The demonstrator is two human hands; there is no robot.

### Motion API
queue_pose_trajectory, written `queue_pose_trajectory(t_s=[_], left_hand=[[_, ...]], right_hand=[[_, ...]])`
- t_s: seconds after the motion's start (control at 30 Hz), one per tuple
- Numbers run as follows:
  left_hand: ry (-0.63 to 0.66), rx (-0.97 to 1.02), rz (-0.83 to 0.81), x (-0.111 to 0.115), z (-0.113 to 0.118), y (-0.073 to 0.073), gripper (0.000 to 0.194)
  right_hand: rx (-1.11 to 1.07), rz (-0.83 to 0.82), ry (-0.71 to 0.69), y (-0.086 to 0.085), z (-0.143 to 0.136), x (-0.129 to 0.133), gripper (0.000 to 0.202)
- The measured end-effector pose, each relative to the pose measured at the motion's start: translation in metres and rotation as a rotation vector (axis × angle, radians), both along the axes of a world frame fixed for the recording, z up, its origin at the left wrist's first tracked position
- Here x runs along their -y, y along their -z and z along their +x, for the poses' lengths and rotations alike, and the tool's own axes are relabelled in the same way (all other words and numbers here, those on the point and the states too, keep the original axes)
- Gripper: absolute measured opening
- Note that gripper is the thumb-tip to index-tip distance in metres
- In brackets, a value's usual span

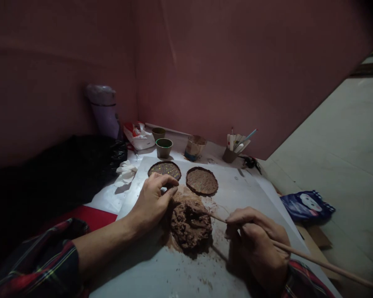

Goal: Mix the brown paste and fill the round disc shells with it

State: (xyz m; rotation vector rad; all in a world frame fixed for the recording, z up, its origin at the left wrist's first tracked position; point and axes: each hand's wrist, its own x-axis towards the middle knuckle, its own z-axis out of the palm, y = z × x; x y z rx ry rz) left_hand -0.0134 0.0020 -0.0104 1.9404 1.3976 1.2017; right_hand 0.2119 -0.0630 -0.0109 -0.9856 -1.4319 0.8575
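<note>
My right hand (257,244) is closed round a long, thin wooden stick (311,256). The tip of the stick touches a rough lump of brown, clay-like material (191,231), which has a hollow in its top. Just beyond the lump's left side hovers my left hand (160,192), its thumb and forefinger slightly apart with nothing seen between them. Behind it lies a flat brown disc with yellow specks (164,169), partly covered by that hand. To its right is a second flat brown disc (202,181) with a raised dark rim.
The white board (236,198) bears brown smears and crumbs. Along the back stand a small cup with a green inside (164,149), a stained tumbler (195,148) and a pot of brushes and tools (233,153). A crumpled white cloth or tissue (126,171) lies left, beside black plastic (90,161).
</note>
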Motion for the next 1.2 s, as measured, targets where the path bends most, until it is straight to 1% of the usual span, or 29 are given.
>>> queue_pose_trajectory(t_s=[0.1, 0.17, 0.23, 0.4, 0.5, 0.6, 0.7, 0.83, 0.93, 1.0, 1.1, 1.2], left_hand=[[0.001, -0.01, 0.009, -0.001, 0.0, 0.001, 0.01], [0.006, -0.018, 0.008, -0.001, 0.0, 0.001, 0.01], [0.004, -0.02, 0.004, -0.001, 0.001, 0.0, 0.01], [0.003, -0.023, 0.007, 0.0, 0.001, 0.0, 0.01], [0.005, -0.02, 0.005, -0.001, 0.001, 0.001, 0.01], [0.008, -0.013, 0.001, -0.001, 0.001, 0.001, 0.011], [0.005, -0.015, -0.004, -0.001, 0.001, 0.0, 0.011], [0.005, -0.021, -0.005, 0.0, 0.001, 0.001, 0.01], [0.008, -0.019, 0.006, 0.0, 0.0, 0.002, 0.01], [0.004, -0.017, 0.009, -0.001, 0.001, 0.002, 0.01], [0.003, -0.018, 0.009, -0.001, 0.001, 0.002, 0.011], [0.004, -0.017, 0.019, -0.002, 0.001, 0.003, 0.011]], right_hand=[[0.004, -0.051, 0.03, 0.002, -0.001, -0.001, 0.022], [0.088, -0.092, 0.0, 0.001, -0.003, -0.002, 0.023], [0.12, -0.102, -0.022, 0.0, -0.003, -0.002, 0.024], [-0.063, -0.074, 0.091, 0.0, -0.002, 0.0, 0.02], [-0.102, -0.101, 0.062, 0.001, -0.005, -0.001, 0.019], [-0.105, -0.194, 0.041, 0.001, -0.01, -0.002, 0.02], [-0.122, -0.246, 0.098, -0.001, -0.011, -0.004, 0.025], [-0.152, -0.232, 0.177, -0.004, -0.01, -0.005, 0.037], [-0.184, -0.204, 0.221, -0.005, -0.012, -0.005, 0.043], [-0.199, -0.207, 0.208, -0.005, -0.014, -0.004, 0.045], [-0.179, -0.271, 0.142, -0.005, -0.015, -0.004, 0.053], [-0.17, -0.281, 0.139, -0.004, -0.014, -0.005, 0.054]])
